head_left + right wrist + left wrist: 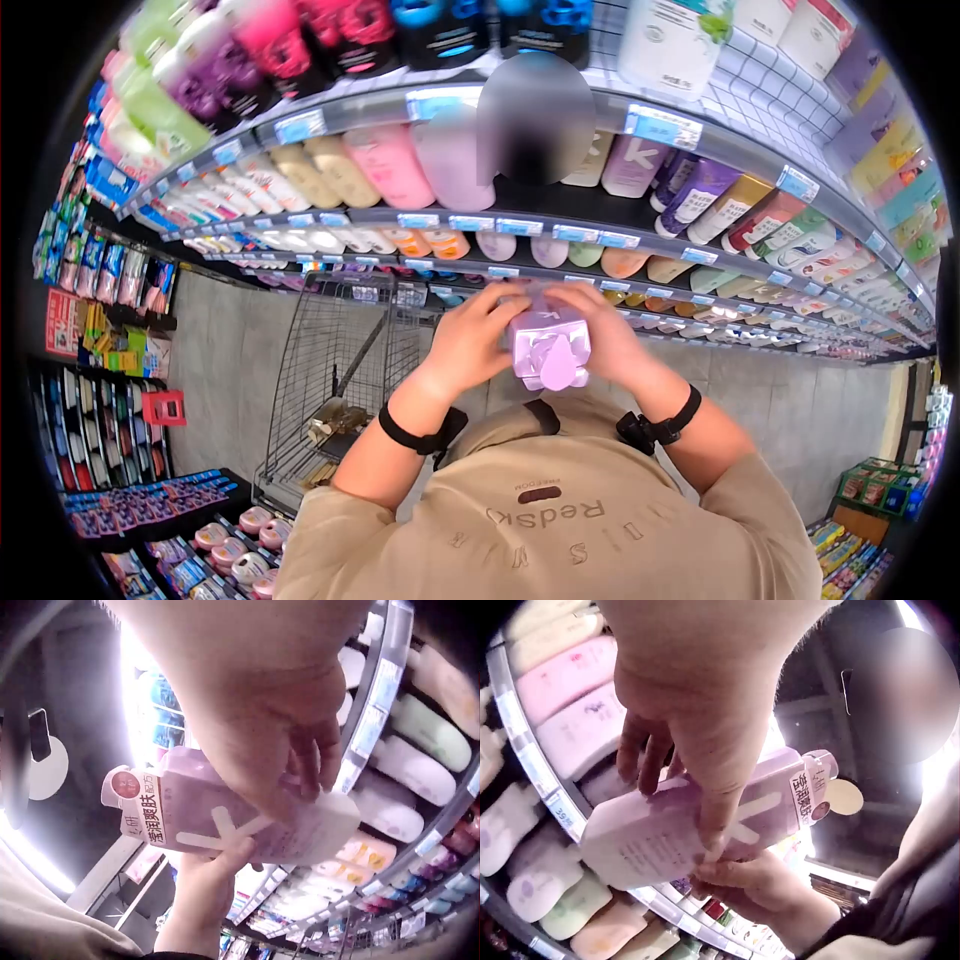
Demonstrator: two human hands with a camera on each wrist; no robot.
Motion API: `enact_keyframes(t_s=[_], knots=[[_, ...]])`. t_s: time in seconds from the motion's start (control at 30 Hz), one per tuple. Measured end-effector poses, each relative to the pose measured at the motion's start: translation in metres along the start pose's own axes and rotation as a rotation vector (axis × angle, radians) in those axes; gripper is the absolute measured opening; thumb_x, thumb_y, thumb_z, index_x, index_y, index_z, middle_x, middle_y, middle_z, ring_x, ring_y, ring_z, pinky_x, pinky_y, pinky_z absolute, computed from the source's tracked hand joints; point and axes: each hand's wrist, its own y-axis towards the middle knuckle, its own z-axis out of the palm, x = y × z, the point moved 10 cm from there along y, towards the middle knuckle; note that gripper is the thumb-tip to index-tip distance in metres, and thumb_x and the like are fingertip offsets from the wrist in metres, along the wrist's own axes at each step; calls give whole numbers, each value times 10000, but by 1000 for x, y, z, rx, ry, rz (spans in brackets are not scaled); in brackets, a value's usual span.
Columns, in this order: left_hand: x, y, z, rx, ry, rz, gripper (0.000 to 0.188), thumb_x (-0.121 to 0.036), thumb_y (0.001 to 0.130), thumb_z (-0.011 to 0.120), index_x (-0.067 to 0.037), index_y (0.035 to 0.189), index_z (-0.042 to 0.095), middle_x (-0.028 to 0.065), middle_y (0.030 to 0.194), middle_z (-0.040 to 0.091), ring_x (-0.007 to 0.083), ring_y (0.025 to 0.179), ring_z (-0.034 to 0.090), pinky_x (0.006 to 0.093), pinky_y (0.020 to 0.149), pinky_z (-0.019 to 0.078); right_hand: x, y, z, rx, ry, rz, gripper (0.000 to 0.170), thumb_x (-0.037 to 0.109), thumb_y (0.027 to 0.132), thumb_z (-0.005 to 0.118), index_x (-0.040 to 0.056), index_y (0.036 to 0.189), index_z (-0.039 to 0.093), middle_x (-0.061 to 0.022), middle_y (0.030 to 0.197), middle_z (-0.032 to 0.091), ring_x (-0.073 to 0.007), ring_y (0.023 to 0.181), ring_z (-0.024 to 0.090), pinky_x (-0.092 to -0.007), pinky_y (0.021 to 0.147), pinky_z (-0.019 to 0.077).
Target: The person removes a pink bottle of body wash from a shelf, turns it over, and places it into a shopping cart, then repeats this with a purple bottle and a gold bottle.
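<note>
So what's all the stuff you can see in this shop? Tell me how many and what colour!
Held bottle: one, lilac, middle of the head view
Shelves: several, dark, across the front
Shelf bottles: many, mixed colours, on the shelves
Price labels: many, blue and white, along the shelf edges
Cart: one, grey wire, left of the person
Cart contents: count unclear, yellowish, inside the cart
Hanging packs: many, mixed colours, far left
Tubs: several, pink and white, lower left
Floor: one, grey, below
Shirt: one, tan, on the person
Wrist straps: two, black, one per wrist
Left grip: one, bare, bottle's left side
Right grip: one, bare, bottle's right side
</note>
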Motion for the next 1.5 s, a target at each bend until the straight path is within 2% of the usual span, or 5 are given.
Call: enact_keyframes(t_s=[0.3,0.83,1.07,1.33,1.5], knots=[[-37,129,55,-203,3,239,577,-2,666,827,-107,1217,693,98,1243,668,281,927,694,376,778,597,-57,2,-134,-374,-46,22,721,-102,808,731,110,1476,558,-180,1457,535,-370,1249,620,-381,941,597],[17,194,104,-42,-227,-40,618,4,726,824,-33,1312,631,182,1217,704,375,1124,689,402,974,550,-105,13,-170,-174,-26,85,740,115,979,711,18,1610,337,-242,1257,685,-325,1075,722,-388,875,606],[45,202,116,-6,-156,-312,630,-317,749,939,31,1196,663,216,1111,746,400,1055,708,434,896,558,-114,9,-173,-32,212,241,813,67,982,676,101,1669,244,-197,1260,716,-284,1104,727,-352,869,608],[46,216,128,91,-14,-244,508,-398,827,868,46,1010,704,217,943,749,443,875,701,470,799,560,-123,-2,-162,106,469,156,896,25,962,678,79,1681,147,-230,1725,187,-273,1191,692,-350,970,585],[17,222,119,4,75,-83,510,-428,859,833,53,978,712,238,905,735,456,876,697,487,790,557,-136,-20,-162,191,494,272,800,79,992,668,67,1662,232,-221,1630,408,-271,1217,687,-366,990,577]])
